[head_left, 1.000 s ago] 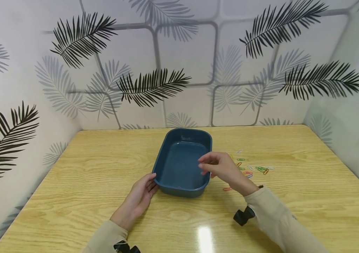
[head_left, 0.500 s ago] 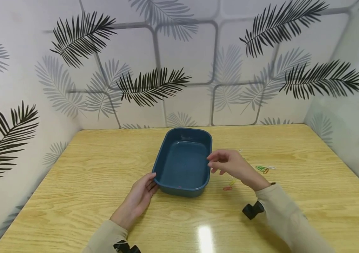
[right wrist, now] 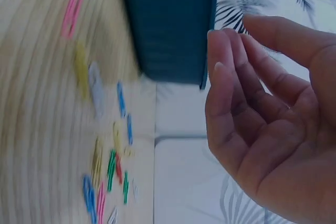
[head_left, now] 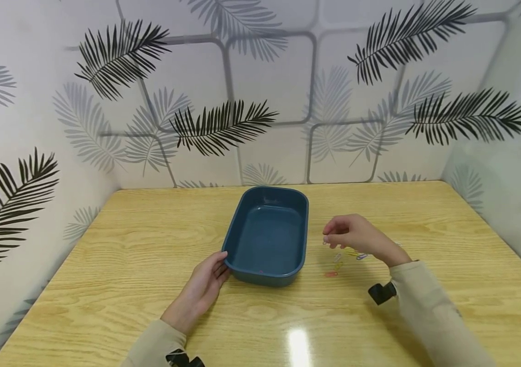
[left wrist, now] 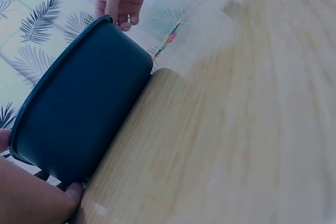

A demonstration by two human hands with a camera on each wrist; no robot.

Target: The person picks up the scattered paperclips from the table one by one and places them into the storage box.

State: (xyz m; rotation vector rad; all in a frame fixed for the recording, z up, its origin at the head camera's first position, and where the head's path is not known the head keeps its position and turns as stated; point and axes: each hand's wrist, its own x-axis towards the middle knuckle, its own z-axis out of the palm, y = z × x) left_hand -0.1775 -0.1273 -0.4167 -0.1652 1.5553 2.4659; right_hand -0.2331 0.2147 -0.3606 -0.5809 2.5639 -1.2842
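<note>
Right hand shifted rightward, loosely curled, left hand gripping tub, long axis forward

A wooden table stands before a leaf-patterned wall.

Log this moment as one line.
left hand: grips blue bin | right hand: above table | paper clips: loose on table

a pale back wall stands behind the worktop, printed with black feathery leaves, fainter grey leaves and rounded grey outlines. a left wall and a right wall, also leaf-patterned, flank it. the worktop is yellowish wood grain, its near part catching a bright white reflection.
</note>
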